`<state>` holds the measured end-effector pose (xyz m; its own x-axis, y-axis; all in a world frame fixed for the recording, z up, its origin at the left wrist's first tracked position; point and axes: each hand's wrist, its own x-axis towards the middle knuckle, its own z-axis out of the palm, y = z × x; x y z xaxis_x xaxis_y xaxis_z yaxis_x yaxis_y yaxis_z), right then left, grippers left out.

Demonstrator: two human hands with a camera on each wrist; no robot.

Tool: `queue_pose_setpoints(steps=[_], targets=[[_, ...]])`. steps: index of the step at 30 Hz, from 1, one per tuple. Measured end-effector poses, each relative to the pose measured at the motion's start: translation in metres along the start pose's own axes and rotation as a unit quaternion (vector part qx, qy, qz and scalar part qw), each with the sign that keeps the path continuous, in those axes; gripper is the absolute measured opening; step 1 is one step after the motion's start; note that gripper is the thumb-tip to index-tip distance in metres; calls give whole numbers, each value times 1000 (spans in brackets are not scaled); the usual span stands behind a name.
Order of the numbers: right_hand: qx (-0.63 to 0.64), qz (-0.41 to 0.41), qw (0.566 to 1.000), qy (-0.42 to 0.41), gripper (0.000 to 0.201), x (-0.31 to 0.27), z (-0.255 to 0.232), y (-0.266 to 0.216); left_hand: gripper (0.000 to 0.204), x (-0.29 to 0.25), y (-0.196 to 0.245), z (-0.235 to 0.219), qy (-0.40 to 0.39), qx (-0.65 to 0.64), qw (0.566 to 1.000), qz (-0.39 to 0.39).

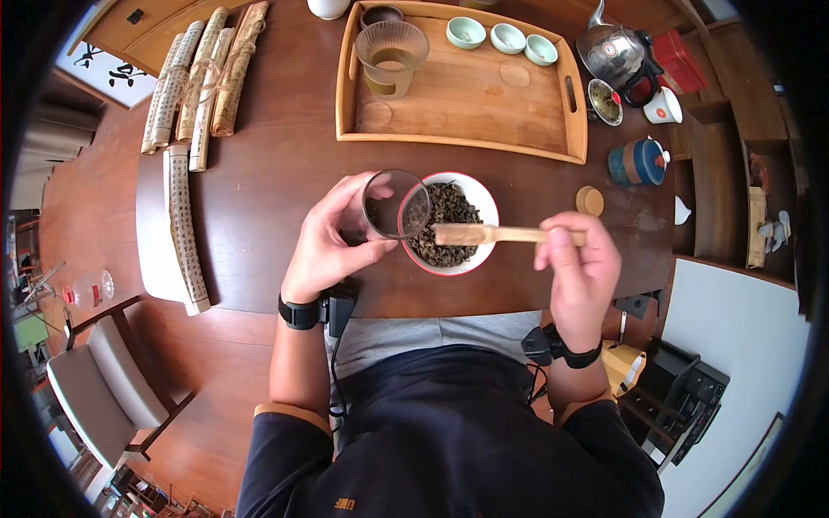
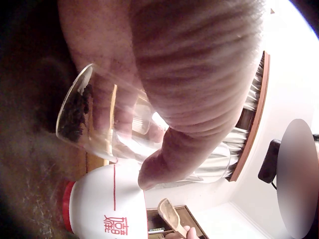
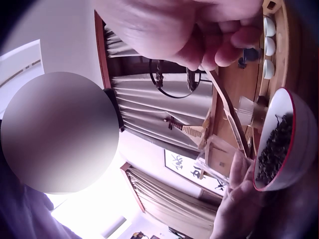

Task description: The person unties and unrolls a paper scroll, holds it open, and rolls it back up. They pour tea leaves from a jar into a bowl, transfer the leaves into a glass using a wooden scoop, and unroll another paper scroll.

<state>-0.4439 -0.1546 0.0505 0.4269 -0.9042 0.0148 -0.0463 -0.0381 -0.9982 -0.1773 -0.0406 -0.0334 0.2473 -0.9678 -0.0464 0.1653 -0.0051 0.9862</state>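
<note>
My left hand (image 1: 332,237) grips a clear glass (image 1: 395,205), tilted beside the left rim of a white, red-rimmed bowl (image 1: 490,203). Dark dried leaves (image 1: 453,207) fill part of the bowl. In the left wrist view, dark leaves (image 2: 77,117) lie at the bottom of the glass (image 2: 107,114). My right hand (image 1: 580,272) pinches the handle of a wooden scoop (image 1: 466,234), whose blurred head is over the bowl near the glass's mouth. The right wrist view shows the scoop (image 3: 229,107) from the side; whether it holds leaves, I cannot tell.
Behind the bowl is a wooden tray (image 1: 458,138) with a glass pitcher (image 1: 391,56) and several pale green cups (image 1: 465,33). Bamboo scrolls (image 1: 183,224) lie at the left. A blue canister (image 1: 637,162), a round wooden lid (image 1: 590,201) and a kettle (image 1: 611,52) stand at the right.
</note>
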Motion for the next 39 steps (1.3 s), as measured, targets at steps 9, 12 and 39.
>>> queue_pose_setpoints(steps=[9,12,39], targets=[[-132,-124,982,-50,6,-2,27,10,74,1,1,-3,-8,32,999,4],[-136,-101,985,-14,6,-1,21,12,74,1,0,-3,-8,29,1000,6],[-165,-44,985,38,10,8,-6,17,71,0,1,0,3,23,1000,-15]])
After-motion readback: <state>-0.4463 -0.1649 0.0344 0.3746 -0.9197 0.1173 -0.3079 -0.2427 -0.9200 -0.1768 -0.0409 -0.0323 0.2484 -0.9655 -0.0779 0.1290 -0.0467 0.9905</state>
